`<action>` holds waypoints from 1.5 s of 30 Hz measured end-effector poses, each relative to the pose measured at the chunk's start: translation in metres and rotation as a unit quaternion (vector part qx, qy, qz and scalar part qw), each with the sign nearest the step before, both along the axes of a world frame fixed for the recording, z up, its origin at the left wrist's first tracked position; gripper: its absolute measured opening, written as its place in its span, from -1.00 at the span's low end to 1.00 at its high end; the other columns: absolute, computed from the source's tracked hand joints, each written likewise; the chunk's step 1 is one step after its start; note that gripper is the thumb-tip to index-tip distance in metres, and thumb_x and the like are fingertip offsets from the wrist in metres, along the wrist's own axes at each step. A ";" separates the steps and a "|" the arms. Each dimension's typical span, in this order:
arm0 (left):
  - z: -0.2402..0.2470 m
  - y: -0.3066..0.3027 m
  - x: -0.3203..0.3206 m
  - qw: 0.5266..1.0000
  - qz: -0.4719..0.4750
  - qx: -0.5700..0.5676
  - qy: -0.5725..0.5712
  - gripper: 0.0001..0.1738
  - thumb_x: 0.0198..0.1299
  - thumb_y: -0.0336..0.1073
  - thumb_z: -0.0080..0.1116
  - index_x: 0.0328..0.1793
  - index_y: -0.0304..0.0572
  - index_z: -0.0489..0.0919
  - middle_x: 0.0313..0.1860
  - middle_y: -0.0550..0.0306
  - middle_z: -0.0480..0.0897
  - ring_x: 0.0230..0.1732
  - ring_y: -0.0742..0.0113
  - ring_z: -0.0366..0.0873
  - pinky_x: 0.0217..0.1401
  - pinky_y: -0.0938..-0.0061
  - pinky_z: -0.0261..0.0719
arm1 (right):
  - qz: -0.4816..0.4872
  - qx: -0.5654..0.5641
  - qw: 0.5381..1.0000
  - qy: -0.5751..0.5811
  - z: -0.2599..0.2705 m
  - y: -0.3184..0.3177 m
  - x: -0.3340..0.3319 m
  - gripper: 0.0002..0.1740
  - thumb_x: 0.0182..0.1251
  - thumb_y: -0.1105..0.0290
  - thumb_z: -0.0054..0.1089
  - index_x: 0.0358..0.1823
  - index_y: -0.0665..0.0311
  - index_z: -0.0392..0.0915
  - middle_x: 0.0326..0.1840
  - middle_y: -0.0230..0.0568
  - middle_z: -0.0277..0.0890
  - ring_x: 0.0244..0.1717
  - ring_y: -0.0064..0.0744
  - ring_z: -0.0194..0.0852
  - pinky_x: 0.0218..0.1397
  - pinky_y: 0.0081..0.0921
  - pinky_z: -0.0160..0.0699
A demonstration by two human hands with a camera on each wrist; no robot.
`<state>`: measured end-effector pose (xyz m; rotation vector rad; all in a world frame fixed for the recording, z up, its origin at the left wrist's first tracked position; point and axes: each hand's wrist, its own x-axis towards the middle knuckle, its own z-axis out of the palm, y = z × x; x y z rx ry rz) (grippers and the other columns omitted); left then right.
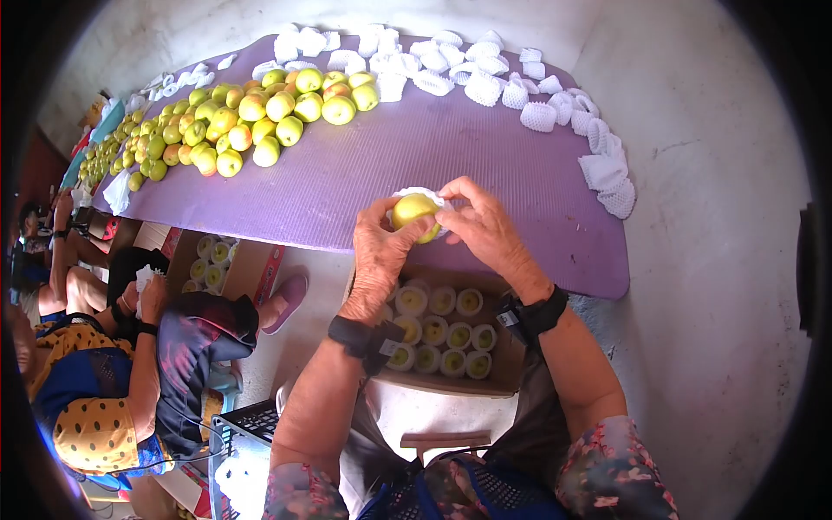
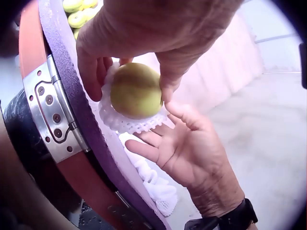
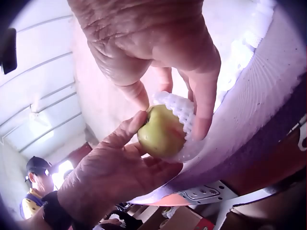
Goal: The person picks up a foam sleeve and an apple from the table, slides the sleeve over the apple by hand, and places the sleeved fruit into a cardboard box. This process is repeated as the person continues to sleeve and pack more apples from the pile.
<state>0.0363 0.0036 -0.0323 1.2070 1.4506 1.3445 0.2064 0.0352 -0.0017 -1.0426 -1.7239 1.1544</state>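
Observation:
Over the near edge of the table, my left hand (image 1: 380,253) holds a yellow-green apple (image 1: 412,211) between thumb and fingers. A white foam net (image 1: 421,191) wraps the far side of the apple, leaving its near side bare. My right hand (image 1: 487,232) pinches the net's rim on the right, its thumb close against the fruit. In the right wrist view, the net (image 3: 184,115) lies under the right fingers while the left hand (image 3: 115,167) supports the apple (image 3: 162,132) from below. The left wrist view shows the apple (image 2: 136,91) seated in the spread net.
Apples (image 1: 277,108) are heaped on the purple table mat (image 1: 329,191). Foam nets (image 1: 485,74) line its far and right edges. Below stands a cardboard box (image 1: 498,377) with netted apples (image 1: 433,331). Another person (image 1: 100,425) sits at left near a second box (image 1: 251,260) and a black crate (image 1: 256,420).

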 end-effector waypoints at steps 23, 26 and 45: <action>0.010 -0.008 -0.002 0.978 0.072 0.174 0.088 -0.80 0.25 -0.47 0.11 -0.06 -0.22 0.68 -0.29 0.08 0.50 -0.25 0.30 0.48 -0.15 0.42 0.51 | 0.126 -0.264 0.886 0.360 -0.012 0.005 -0.010 -0.34 0.14 0.43 0.23 0.31 0.31 0.25 0.18 -0.14 0.36 0.23 -0.24 0.37 0.30 -0.22 0.42; 0.011 -0.011 -0.002 0.976 0.077 0.168 0.117 -0.77 0.19 -0.57 0.11 -0.06 -0.21 0.68 -0.32 0.20 0.47 -0.32 0.44 0.41 -0.20 0.53 0.47 | 0.117 -0.262 0.887 0.361 -0.015 0.005 -0.011 -0.31 0.13 0.42 0.23 0.32 0.33 0.22 0.18 -0.13 0.35 0.23 -0.24 0.37 0.30 -0.22 0.42; 0.001 -0.004 -0.005 0.993 0.017 0.066 -0.092 -0.70 0.21 -0.42 0.09 0.06 -0.36 0.57 -0.39 0.20 0.53 -0.40 0.49 0.49 -0.37 0.55 0.56 | 0.101 -0.270 0.885 0.365 -0.020 0.003 -0.016 -0.31 0.17 0.49 0.27 0.33 0.31 0.19 0.20 -0.11 0.31 0.26 -0.21 0.35 0.33 -0.23 0.42</action>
